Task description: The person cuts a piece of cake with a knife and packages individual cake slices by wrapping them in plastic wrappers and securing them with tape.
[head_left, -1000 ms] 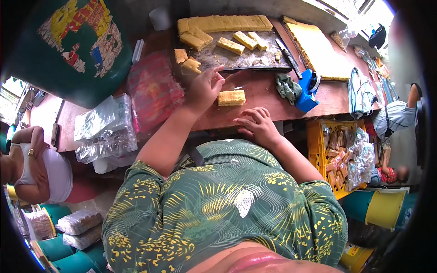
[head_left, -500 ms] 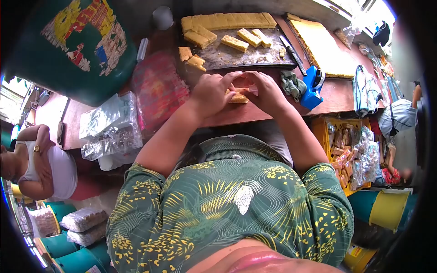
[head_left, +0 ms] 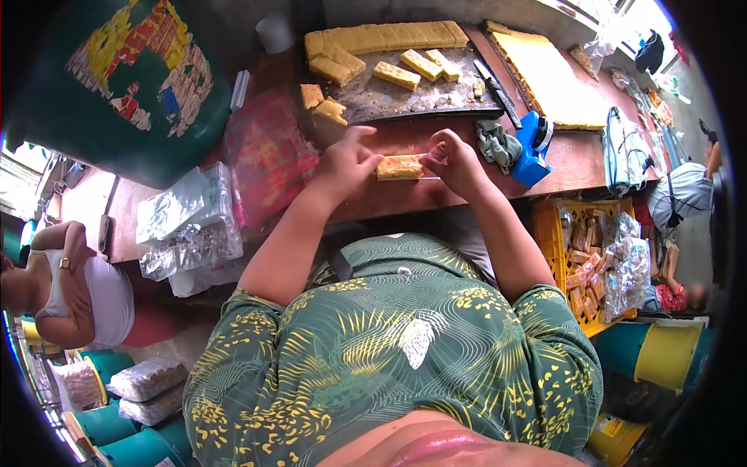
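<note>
My right hand (head_left: 440, 156) pinches clear plastic film (head_left: 429, 174) around a rectangular yellow cake bar (head_left: 399, 168); my left hand (head_left: 372, 148), partly spread, is at its left end.

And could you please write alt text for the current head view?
Left hand and right hand are at either end of a cake bar with clear wrap, over a table. Beyond lie a tray of cut bars and a knife.

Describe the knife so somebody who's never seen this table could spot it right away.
On the brown table, find the dark tray with the cut yellow cake. The knife lies along its right side, toward the big flat sheet of cake. It's long and thin, unlike the chunky cake pieces, and its dark handle points toward the blue tape dispenser.
</note>
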{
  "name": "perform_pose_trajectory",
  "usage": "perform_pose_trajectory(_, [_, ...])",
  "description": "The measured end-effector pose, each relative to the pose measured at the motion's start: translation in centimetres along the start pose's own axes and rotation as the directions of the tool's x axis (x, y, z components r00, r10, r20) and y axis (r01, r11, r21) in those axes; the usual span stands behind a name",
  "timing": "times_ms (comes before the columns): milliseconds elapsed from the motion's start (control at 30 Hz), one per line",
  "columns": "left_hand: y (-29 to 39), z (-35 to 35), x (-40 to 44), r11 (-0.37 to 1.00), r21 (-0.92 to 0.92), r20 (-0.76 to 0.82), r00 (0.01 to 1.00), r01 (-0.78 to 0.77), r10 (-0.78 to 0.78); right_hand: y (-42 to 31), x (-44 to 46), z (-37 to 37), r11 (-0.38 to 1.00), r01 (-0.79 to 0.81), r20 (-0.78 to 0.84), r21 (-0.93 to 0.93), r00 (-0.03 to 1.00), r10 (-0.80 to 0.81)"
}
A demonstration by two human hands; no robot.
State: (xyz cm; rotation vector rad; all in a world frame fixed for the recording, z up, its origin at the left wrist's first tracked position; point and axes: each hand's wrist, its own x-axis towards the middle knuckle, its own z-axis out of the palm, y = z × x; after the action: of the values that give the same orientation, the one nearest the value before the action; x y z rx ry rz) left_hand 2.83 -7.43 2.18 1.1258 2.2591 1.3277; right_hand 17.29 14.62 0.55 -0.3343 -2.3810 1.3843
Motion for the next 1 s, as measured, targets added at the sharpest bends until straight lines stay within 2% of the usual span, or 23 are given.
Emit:
perform_pose_trajectory(67, [-3.1,0.4,0.1,0.941,-0.282,0.012,0.981,0.189,-0.194,2.5,0.3,0.1,0.932,-0.199,0.058,0.304,0.980,0.190])
perform_pose_trajectory(100, [-4.4,0.8,0.1,0.912,-0.400,-0.013,0.995,0.088,-0.101,3.7,0.5,0.1,0.944,-0.196,0.100,0.265,0.979,0.175])
perform_pose_trajectory(200, [-6.8,0.3,0.4,0.872,-0.451,0.237,0.968,0.188,-0.086,5.2,0.8,-0.1,0.972,-0.087,0.210,0.217,0.977,0.040])
perform_pose_trajectory(300, [-5.6,0.2,-0.1,0.853,-0.495,0.179,0.980,0.166,-0.086,3.8,0.8,0.1,0.968,-0.160,0.186,0.192,0.975,0.124])
perform_pose_trajectory(400, [-3.6,0.3,-0.6,0.840,-0.485,0.126,0.970,0.241,-0.206,1.1,0.0,0.3,0.922,-0.277,0.159,0.269,0.957,0.241])
perform_pose_trajectory(433, [-2.8,0.1,-0.9,0.953,-0.267,0.023,0.990,0.140,-0.139,0.8,0.0,-0.1,0.956,-0.254,0.137,0.147,0.962,0.234])
perform_pose_trajectory(467, [-1.9,-0.2,-1.2,0.999,-0.024,-0.060,0.997,0.046,-0.047,0.5,0.0,-0.4,0.973,-0.230,0.117,0.021,0.967,0.226])
perform_pose_trajectory(500, [-1.2,-0.4,-1.6,0.974,0.226,-0.118,0.991,-0.033,0.061,0.3,0.0,-0.7,0.973,-0.206,0.100,-0.106,0.971,0.216])
perform_pose_trajectory(600, [-0.3,-1.0,-2.6,0.871,0.474,-0.108,0.974,-0.127,0.201,0.6,-0.3,-1.7,0.906,0.188,0.084,-0.379,0.982,-0.169])
perform_pose_trajectory(700, [-2.3,-0.5,-2.9,0.892,0.452,-0.078,0.996,-0.011,0.052,2.8,-0.2,-2.0,0.843,0.153,0.125,-0.515,0.987,-0.102])
perform_pose_trajectory(767, [-1.1,-0.5,-2.7,0.852,0.517,-0.065,0.996,0.080,-0.054,1.7,-0.1,-2.0,0.777,0.082,0.127,-0.624,0.992,-0.002])
perform_pose_trajectory(800, [-0.6,-0.4,-2.5,0.827,0.549,-0.062,0.993,0.122,-0.105,1.7,0.0,-1.7,0.782,0.075,0.078,-0.619,0.996,-0.034])
perform_pose_trajectory(867, [-1.7,0.3,-2.3,0.855,0.518,-0.135,0.990,0.036,0.040,1.8,0.4,-1.0,0.793,0.062,-0.022,-0.606,0.995,-0.095])
perform_pose_trajectory(900, [-2.3,0.5,-2.2,0.863,0.505,-0.173,0.979,-0.008,0.111,1.7,0.3,-1.0,0.773,0.135,0.040,-0.620,0.989,-0.141])
perform_pose_trajectory(967, [-1.6,-0.3,-2.4,0.824,0.561,-0.012,0.994,-0.080,0.105,0.8,-0.7,-1.1,0.723,0.275,0.163,-0.633,0.961,-0.222])
perform_pose_trajectory(1000, [-1.4,-0.5,-2.6,0.804,0.583,0.070,0.993,-0.119,0.097,0.4,-1.4,-0.9,0.693,0.291,0.191,-0.660,0.957,-0.220])
